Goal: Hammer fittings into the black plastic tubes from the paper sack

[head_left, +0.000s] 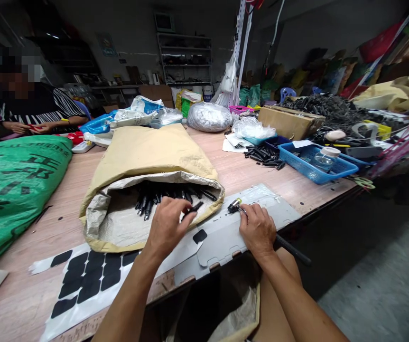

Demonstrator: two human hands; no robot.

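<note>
My left hand (pixel 169 223) pinches a small black part (pixel 194 207) between thumb and fingers, just in front of a yellow paper sack (pixel 158 147). The sack lies on its side, its pale-lined mouth facing me. Inside it are many slim black pieces (pixel 147 206), some with metal-looking ends. My right hand (pixel 257 229) is wrapped around a tool with a silver-and-black head (pixel 235 205). A black handle (pixel 293 250) sticks out behind that hand, in line with the head. Beneath both hands lies a grey plastic board (pixel 261 199), with a black square sticker (pixel 200 236) on it.
A sheet of black stickers (pixel 90 275) lies at front left, near a green woven sack (pixel 15 185). Loose black parts (pixel 264 156) and a blue basket (pixel 318 164) holding a jar stand to the right. A co-worker (pixel 41 109) sits at far left.
</note>
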